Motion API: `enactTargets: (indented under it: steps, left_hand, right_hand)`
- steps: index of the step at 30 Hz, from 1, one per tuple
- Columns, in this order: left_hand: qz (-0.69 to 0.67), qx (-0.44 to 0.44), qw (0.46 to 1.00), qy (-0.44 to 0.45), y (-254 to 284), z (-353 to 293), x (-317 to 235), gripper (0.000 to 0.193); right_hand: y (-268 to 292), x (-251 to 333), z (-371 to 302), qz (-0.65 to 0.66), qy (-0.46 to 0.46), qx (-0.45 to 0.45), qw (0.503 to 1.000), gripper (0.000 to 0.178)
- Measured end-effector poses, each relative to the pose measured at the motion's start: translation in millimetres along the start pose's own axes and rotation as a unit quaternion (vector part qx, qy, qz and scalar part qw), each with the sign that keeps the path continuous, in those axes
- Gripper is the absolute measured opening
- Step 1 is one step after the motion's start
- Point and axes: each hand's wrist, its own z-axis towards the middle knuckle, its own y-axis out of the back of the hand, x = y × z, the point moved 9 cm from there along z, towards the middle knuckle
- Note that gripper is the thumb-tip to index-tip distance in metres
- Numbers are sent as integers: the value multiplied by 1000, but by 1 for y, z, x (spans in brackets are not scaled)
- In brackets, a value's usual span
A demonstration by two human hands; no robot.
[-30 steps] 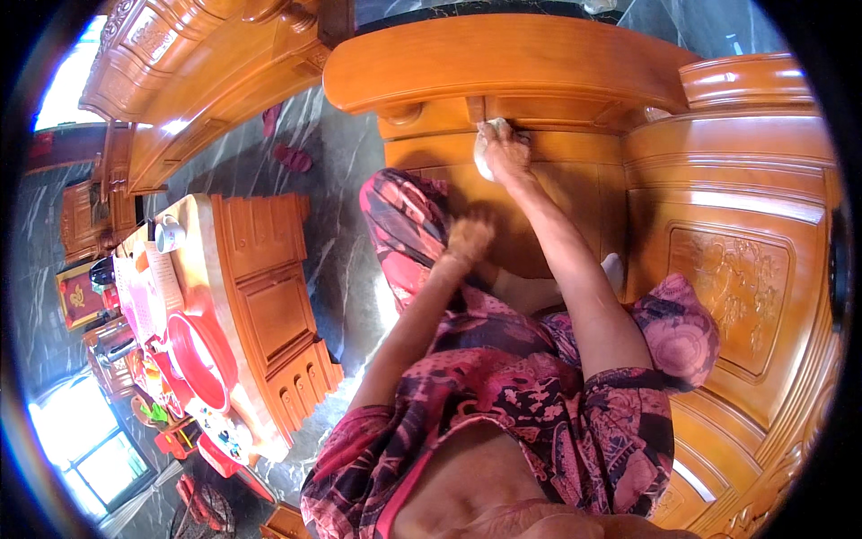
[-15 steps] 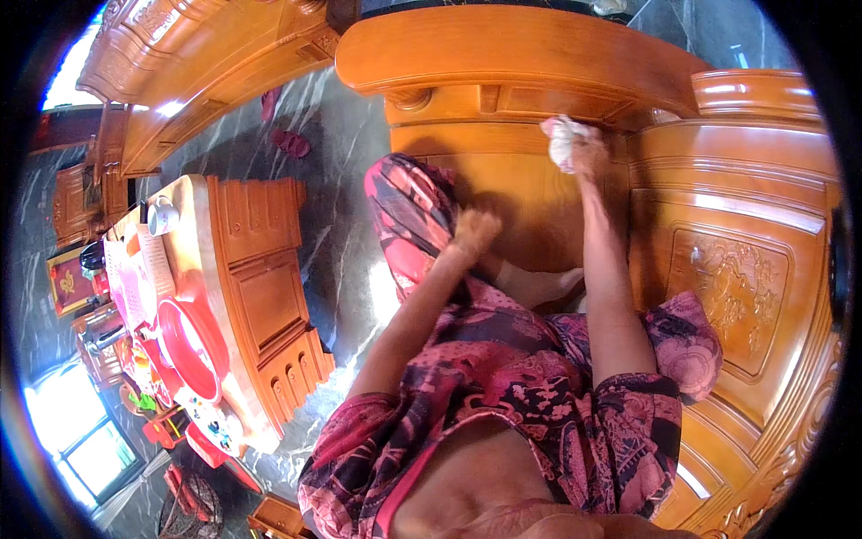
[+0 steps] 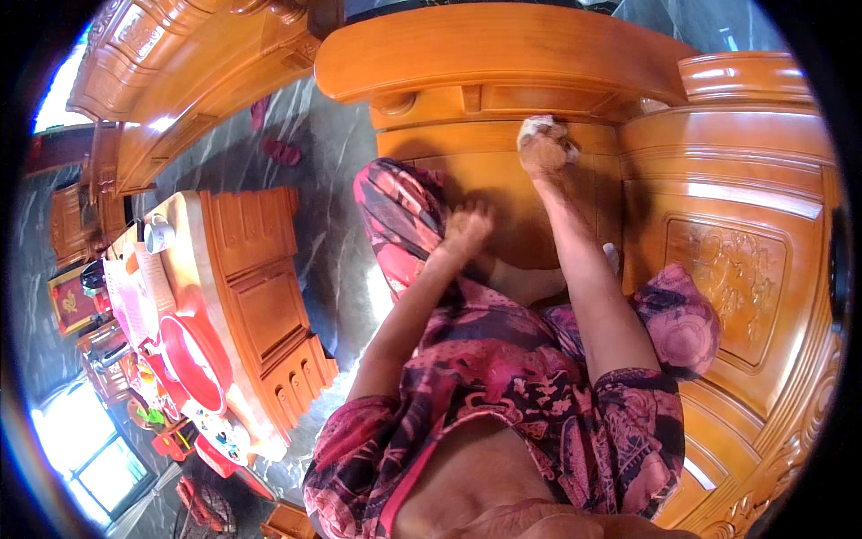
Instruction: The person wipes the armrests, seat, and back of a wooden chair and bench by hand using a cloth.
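In my right hand (image 3: 544, 158) is a crumpled white cloth (image 3: 539, 126), pressed under the fingers. The hand is at the far end of the glossy orange-brown wooden bench seat (image 3: 525, 216), close to the base of the armrest (image 3: 503, 54). My left hand (image 3: 469, 230) holds nothing. Its fingers are loosely spread beside my raised knee in patterned trousers (image 3: 395, 207). One bare foot is folded on the seat between my arms.
The carved wooden backrest (image 3: 727, 269) rises on the right. To the left is a wooden table (image 3: 260, 296) carrying a red basin (image 3: 193, 364) and a white mug (image 3: 159, 235). Dark red slippers (image 3: 282, 151) lie on the grey marbled floor.
My right hand has moved left with the cloth, its back now turned up over it. The fingers of my left hand have spread from a more curled shape.
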Motion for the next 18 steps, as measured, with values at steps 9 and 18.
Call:
enactTargets:
  steps: [9,18]
  left_hand:
    - [-64,-310,948,29,148,-22,57,16]
    - [-69,-337,915,210,137,-48,149,29]
  right_hand:
    - [6,162,-72,92,343,-158,921,56]
    - [-5,190,-91,129,363,72,920,38]
